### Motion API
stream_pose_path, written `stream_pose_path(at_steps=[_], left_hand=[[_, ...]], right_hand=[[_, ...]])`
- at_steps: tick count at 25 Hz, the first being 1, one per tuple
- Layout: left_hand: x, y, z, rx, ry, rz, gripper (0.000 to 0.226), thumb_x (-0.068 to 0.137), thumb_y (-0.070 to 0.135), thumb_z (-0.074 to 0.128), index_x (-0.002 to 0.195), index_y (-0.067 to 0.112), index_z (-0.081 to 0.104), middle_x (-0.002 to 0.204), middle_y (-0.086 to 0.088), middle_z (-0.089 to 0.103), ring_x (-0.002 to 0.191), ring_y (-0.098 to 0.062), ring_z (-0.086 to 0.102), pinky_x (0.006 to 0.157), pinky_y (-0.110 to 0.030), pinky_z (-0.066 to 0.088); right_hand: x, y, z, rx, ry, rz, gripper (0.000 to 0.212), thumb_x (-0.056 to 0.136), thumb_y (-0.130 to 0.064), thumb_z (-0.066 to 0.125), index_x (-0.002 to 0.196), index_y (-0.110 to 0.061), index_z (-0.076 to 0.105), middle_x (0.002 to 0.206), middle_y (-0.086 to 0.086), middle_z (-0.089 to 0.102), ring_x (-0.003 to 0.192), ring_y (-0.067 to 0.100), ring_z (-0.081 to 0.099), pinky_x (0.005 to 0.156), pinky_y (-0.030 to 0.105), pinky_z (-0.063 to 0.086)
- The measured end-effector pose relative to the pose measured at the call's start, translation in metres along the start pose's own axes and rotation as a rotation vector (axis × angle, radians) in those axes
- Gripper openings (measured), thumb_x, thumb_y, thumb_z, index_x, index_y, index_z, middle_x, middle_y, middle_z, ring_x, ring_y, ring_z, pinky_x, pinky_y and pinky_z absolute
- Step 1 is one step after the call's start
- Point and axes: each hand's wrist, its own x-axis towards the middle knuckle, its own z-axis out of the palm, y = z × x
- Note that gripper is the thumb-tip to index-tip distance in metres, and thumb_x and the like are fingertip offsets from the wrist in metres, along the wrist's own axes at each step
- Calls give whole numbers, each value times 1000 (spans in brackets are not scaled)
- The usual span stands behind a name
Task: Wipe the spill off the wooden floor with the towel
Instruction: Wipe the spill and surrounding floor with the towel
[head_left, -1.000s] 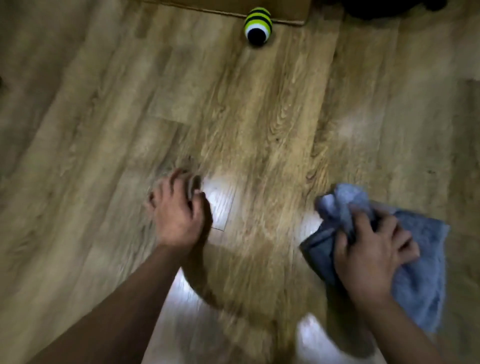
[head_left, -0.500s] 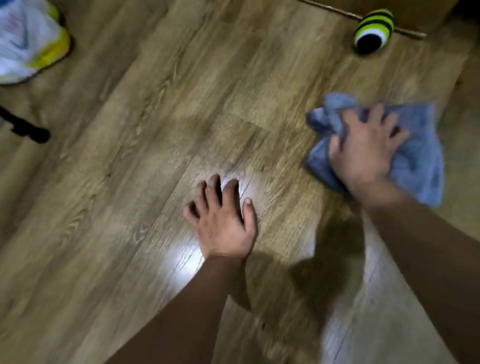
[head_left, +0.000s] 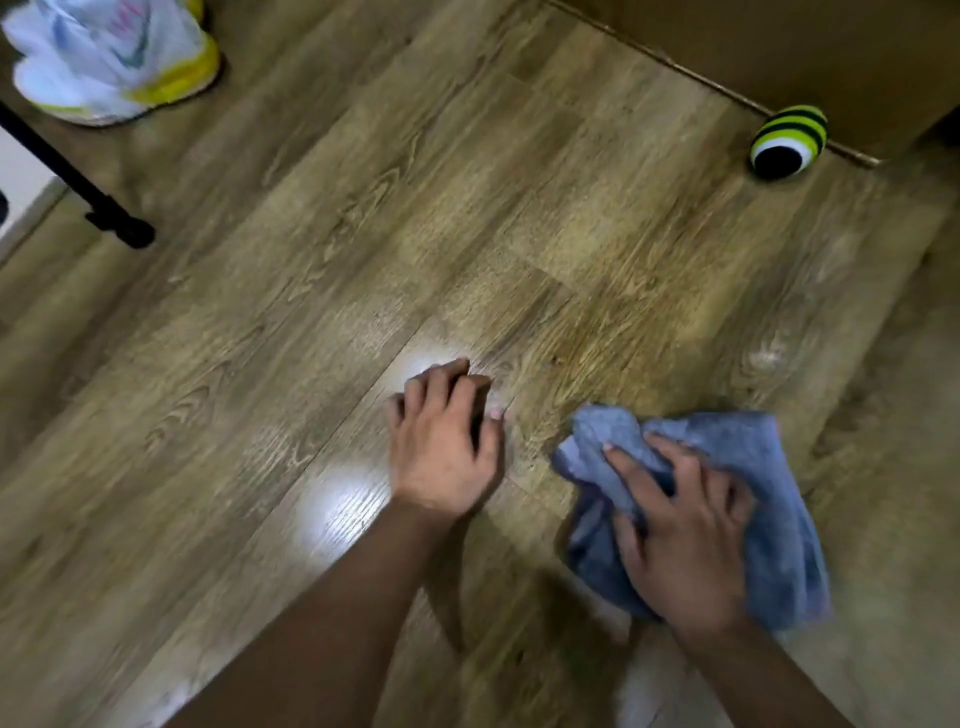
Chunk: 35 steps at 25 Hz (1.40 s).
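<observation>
A crumpled blue towel is pressed to the wooden floor at the lower right of the frame. It is held by the right hand, whose grip is partly closed, the fingers bunching the cloth. The left hand is planted on the floor just left of the towel, fingers bent, nothing held. A striped green and black ball is seen upper right, a white and yellow bag upper left.
</observation>
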Motion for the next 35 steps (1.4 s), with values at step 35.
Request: stream_pose_path(at_steps=[35], left_hand=[[-69,218,47,-470,-101,467,39,91,23,57,129,18,67,146,0,57,142,-20,46,108,-55,34]], right_hand=[[-64,114,-20,30,102,447,55,79,-43,48,130,-30,63,135,10,55,112,37,48,94,53,35]])
